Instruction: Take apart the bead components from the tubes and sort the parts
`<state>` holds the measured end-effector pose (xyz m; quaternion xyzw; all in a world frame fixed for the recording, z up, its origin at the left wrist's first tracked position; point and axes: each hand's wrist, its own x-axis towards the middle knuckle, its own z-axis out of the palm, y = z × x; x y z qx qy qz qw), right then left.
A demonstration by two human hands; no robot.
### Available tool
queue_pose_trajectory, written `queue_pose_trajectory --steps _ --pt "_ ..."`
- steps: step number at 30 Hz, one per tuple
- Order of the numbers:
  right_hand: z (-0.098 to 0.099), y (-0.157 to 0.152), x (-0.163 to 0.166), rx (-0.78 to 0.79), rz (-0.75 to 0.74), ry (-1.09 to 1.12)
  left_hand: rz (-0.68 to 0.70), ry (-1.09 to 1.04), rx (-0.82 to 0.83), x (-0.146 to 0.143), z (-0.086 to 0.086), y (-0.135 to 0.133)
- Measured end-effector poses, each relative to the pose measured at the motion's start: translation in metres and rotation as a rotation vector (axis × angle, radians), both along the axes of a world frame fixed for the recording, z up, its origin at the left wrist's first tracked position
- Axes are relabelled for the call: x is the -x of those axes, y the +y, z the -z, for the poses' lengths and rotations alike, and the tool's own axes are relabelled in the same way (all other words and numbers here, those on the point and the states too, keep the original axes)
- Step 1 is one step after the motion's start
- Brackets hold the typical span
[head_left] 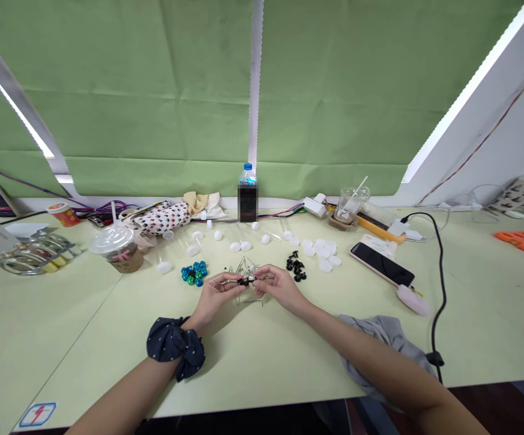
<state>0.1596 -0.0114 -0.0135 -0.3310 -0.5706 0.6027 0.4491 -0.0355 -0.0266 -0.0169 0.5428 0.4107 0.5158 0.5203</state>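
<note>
My left hand and my right hand meet at the middle of the table, fingertips pinched on a small black part between them. Its exact kind is too small to make out. Thin bent metal wires lie just behind and under the fingers, partly hidden by them. Shiny blue and green beads or bells sit in a cluster left of my left hand. To the right of my right hand is a pile of small black stemmed pieces, with white round discs beyond it.
Clear tubes with white caps lie across the back. A lidded drink cup stands at left, a bottle at back centre. On the right are a phone, a pale pink mouse-like object, a black cable and grey cloth.
</note>
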Motion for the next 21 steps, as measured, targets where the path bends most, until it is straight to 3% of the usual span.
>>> queue_pose_trajectory --steps 8,15,21 --pt "-0.0050 -0.0022 -0.0012 0.008 -0.020 -0.046 -0.019 -0.014 -0.001 -0.0005 0.0009 0.0001" --pt "-0.0048 -0.0029 -0.0030 0.030 -0.063 -0.144 0.088 -0.072 0.000 -0.0007 -0.0020 -0.0019" --pt "-0.0042 -0.0020 -0.0007 0.031 0.004 -0.069 0.099 -0.050 -0.002 -0.0019 -0.0055 -0.0039"
